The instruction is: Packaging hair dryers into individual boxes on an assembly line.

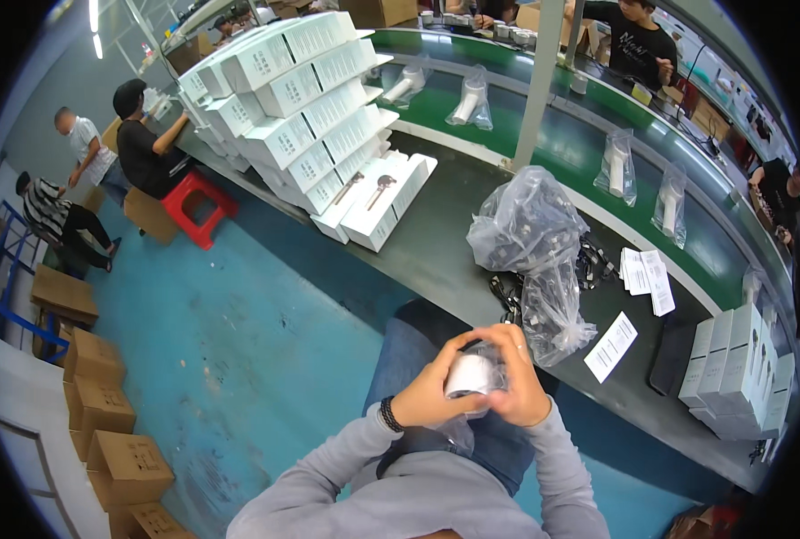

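White cylinder in a clear plastic bag (470, 374) sits between our hands, above our lap just short of the dark workbench (436, 242). Our left hand (431, 388) and right hand (518, 382) curl their fingers around it from both sides, clamped on the wrapping. Just beyond lie two crumpled clear bags of dark parts (530, 238) and white paper slips (612, 346). Upright white cartons (737, 368) stand at the right; a tall stack of white boxes (297, 85) rises at far left. Bagged white pieces (617, 166) ride the green conveyor (589, 135). Brown cartons (104, 413) line the blue floor.
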`<action>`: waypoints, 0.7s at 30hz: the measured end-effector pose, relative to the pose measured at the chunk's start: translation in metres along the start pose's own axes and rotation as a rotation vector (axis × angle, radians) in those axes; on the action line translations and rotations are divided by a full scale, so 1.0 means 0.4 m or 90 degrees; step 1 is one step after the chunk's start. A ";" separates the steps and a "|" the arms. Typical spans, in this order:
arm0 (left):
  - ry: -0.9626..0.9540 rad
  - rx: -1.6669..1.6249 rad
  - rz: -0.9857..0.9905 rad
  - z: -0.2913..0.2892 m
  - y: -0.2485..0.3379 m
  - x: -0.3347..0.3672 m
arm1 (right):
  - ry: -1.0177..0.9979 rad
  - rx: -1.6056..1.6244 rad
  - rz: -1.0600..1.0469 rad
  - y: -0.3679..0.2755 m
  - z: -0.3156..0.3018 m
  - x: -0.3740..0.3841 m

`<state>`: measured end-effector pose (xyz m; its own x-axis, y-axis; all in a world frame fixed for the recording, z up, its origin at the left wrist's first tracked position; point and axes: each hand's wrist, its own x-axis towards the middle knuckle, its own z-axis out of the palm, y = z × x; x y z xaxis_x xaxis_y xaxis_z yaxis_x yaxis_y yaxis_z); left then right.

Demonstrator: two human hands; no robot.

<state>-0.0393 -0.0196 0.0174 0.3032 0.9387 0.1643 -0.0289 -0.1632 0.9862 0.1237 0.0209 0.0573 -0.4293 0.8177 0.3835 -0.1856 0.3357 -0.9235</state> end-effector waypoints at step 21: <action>0.255 1.078 0.009 -0.412 -0.009 0.344 | 0.098 -0.187 0.054 0.100 -0.147 -0.100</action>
<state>-0.1543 0.1601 0.0404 0.0697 0.9024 0.4253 0.9957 -0.0370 -0.0849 0.1854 0.0290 0.0044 -0.2903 0.9018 0.3203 0.1165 0.3655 -0.9235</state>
